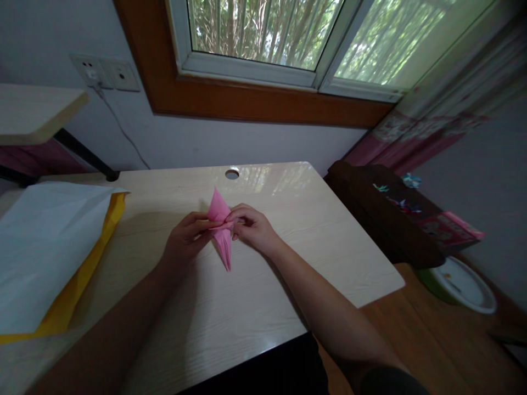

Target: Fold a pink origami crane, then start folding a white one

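White sheet over yellow paper [61,307] untouched at 9 o'clock; left hand [185,237] and right hand [252,226] both pinched shut on the pink origami piece [221,230] at tabletop [329,241] centre, already a narrow two-pointed diamond, so looks mid-fold, finishing creases left.

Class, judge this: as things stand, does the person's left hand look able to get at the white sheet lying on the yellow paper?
Probably yes: only bare desk lies between the left hand and the white sheet, but the hand now pinches the pink folded paper with the right hand.
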`<state>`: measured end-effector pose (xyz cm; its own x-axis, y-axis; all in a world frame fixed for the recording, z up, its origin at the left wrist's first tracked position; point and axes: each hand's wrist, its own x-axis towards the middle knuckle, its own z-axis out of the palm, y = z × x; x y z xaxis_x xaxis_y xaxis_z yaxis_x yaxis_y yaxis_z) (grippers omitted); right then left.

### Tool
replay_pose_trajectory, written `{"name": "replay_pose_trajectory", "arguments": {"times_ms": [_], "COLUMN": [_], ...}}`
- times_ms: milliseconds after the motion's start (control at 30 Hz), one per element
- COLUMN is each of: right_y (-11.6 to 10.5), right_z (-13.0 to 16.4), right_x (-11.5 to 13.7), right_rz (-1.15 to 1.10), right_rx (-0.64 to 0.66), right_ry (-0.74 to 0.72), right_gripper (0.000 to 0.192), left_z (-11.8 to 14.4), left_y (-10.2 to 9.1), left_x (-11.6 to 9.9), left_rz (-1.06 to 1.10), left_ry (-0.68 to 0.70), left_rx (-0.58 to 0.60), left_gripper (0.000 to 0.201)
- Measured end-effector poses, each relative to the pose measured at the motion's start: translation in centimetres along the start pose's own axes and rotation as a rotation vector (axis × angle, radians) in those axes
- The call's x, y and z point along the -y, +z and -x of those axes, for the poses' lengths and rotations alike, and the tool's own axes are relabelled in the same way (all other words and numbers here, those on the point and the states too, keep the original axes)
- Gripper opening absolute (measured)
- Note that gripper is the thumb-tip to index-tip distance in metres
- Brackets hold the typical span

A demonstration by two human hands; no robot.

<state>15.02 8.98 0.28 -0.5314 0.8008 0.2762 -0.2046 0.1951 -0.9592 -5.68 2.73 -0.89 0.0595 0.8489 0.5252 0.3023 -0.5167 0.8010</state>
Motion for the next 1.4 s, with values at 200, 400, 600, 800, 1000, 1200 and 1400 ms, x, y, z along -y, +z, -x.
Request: {"name": "replay_pose_trajectory", "arguments": {"times_ms": [200,400,600,800,1000,1200,1400], "right_y": [0.0,-0.1,0.0,-0.5,-0.6,-0.2,0.0], "right_z": [0.0,0.0,-0.2,-0.3,-0.1,0.0,0.0], "right_x": [0.3,0.4,0.1,-0.4,-0.3,-0.4,-0.5], "right_rz": [0.029,0.104,0.062,0.025,0.037,0.038,0.004], "right_rx": [0.004,0.001,0.021,0.024,0.052,0.012,0.007], "right_ry": [-0.035,-0.068,0.025,0.013,-0.032,0.008,0.122], "right_gripper": [0.017,0.019,0.02,0.016,0.012,0.016,0.022], "left_z": [0.3,0.3,0.1,0.2,0.3,0.3,0.2], "left_y": [0.0,0.2,0.4,0.3,0.3,0.7,0.7], "left_x": [0.0,-0.4,-0.6,0.4,0.4,0.3,0.3], "left_rz": [0.036,0.171,0.217,0.253,0.252,0.411,0.426], "left_ry": [-0.018,-0.238,-0.424,-0.42,-0.42,-0.469,-0.492], "left_rx": [-0.055,-0.034,-0.079,-0.046,-0.068,-0.067,-0.057], "left_gripper": [0.02,0.014,0.02,0.019,0.018,0.022,0.023]}}
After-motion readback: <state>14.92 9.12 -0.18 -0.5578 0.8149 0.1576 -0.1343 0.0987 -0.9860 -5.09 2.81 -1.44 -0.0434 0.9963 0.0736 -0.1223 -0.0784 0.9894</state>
